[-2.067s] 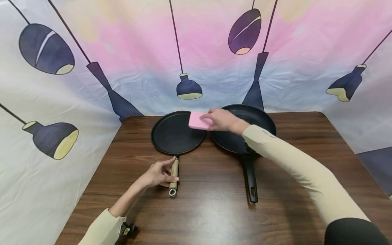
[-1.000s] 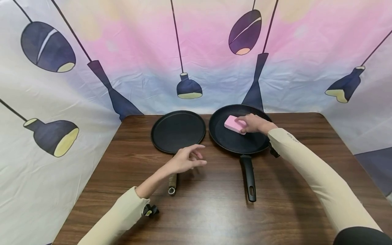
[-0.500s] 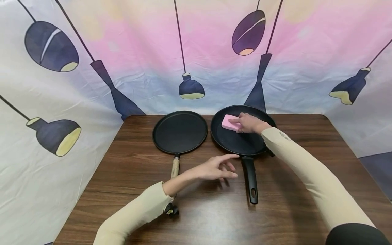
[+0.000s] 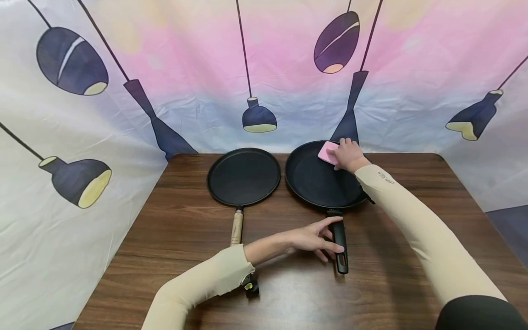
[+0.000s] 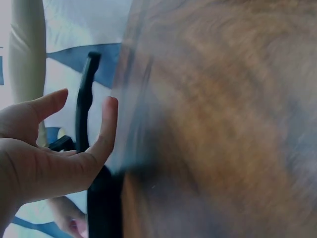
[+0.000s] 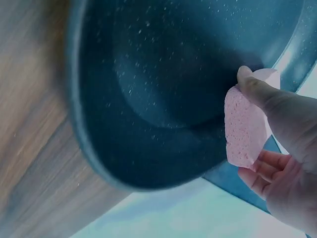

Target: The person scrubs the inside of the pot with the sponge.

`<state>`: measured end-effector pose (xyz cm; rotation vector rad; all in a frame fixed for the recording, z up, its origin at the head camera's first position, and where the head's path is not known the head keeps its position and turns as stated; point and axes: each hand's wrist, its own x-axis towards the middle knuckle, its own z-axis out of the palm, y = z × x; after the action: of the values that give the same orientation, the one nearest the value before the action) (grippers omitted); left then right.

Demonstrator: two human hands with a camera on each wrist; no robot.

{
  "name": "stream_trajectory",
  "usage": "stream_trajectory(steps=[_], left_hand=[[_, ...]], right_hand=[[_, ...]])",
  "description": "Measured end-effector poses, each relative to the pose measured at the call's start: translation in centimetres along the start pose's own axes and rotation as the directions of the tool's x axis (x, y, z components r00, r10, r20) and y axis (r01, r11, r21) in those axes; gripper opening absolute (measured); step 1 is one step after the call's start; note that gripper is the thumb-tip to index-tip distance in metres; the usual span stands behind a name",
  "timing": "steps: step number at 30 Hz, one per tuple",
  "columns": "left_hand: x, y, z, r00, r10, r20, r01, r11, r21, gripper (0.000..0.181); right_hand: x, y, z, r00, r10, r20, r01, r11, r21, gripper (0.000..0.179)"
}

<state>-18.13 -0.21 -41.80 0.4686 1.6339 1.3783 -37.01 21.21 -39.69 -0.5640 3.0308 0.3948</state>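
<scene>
My right hand (image 4: 349, 155) pinches a pink sponge (image 4: 328, 152) at the far inner wall of a deep black frying pan (image 4: 317, 183). In the right wrist view the thumb lies on one side of the sponge (image 6: 246, 124) and the fingers on the other. Small pale specks dot the pan's dark inside (image 6: 163, 69). My left hand (image 4: 309, 237) is at this pan's black handle (image 4: 340, 243), thumb and forefinger spread apart and overlapping it. The left wrist view shows those fingers (image 5: 106, 129) spread, with the handle (image 5: 85, 106) beyond them.
To the left lies a flat black crepe pan (image 4: 243, 176) with a wood-look handle (image 4: 237, 227), its end hidden behind my left forearm. Both pans rest on a brown wooden table (image 4: 288, 293). A cloth backdrop (image 4: 198, 68) with painted lamps hangs behind the table.
My left hand has let go of the crepe pan's handle and moved right to the frying pan's handle. The right hand has carried the sponge from over the crepe pan into the frying pan's far side.
</scene>
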Motion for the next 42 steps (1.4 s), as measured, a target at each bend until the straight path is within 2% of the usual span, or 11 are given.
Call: stream_trajectory(steps=[7,13,17,22,26,28,33,35,36,40,42], left_hand=[[0.3,-0.5,1.0,1.0,-0.007,0.005,0.008,0.989,-0.145,0.075],[0.2,-0.5,1.4,0.999,-0.029,-0.028,0.022,0.974,-0.227,0.068],[0.3,-0.6,1.5,0.998,-0.043,-0.047,0.03,0.968,-0.249,0.067],[0.4,-1.0,1.8,0.994,-0.007,-0.112,-0.025,0.96,-0.279,0.068],[0.4,-1.2,1.9,0.989,0.014,-0.147,-0.057,0.955,-0.29,0.069],[0.4,-1.2,1.9,0.989,0.015,-0.15,-0.058,0.955,-0.29,0.069],[0.2,-1.2,1.7,0.991,0.009,-0.137,-0.049,0.955,-0.292,0.066],[0.2,-1.1,1.7,0.992,0.01,-0.129,-0.047,0.956,-0.291,0.065],[0.2,-1.1,1.7,0.992,0.009,-0.123,-0.044,0.956,-0.289,0.065],[0.1,-1.2,1.6,0.995,0.01,-0.104,-0.039,0.957,-0.286,0.064],[0.1,-1.2,1.4,0.995,0.01,-0.095,-0.037,0.958,-0.284,0.065]], right_hand=[[-1.5,1.8,-0.7,0.999,0.016,0.033,-0.015,1.0,-0.027,0.061],[-3.6,2.9,-2.4,0.991,0.004,0.133,-0.005,1.0,0.008,0.048],[-4.7,3.5,-3.4,0.973,-0.004,0.229,-0.015,0.997,0.082,0.048],[-5.5,4.1,-4.1,0.937,-0.015,0.35,-0.053,0.981,0.184,0.048],[-5.7,4.3,-4.7,0.887,-0.059,0.457,-0.058,0.97,0.237,0.05],[-5.7,4.4,-5.1,0.855,-0.091,0.51,-0.048,0.966,0.252,0.051],[-6.0,4.4,-5.6,0.745,-0.143,0.652,-0.113,0.935,0.335,0.051],[-6.0,4.3,-5.6,0.698,-0.167,0.696,-0.144,0.92,0.365,0.043],[-6.0,4.2,-5.5,0.684,-0.176,0.708,-0.151,0.915,0.374,0.036],[-5.6,3.6,-5.0,0.605,-0.283,0.744,-0.202,0.849,0.487,0.012],[-5.3,3.3,-4.6,0.576,-0.338,0.744,-0.237,0.803,0.548,0.014]])
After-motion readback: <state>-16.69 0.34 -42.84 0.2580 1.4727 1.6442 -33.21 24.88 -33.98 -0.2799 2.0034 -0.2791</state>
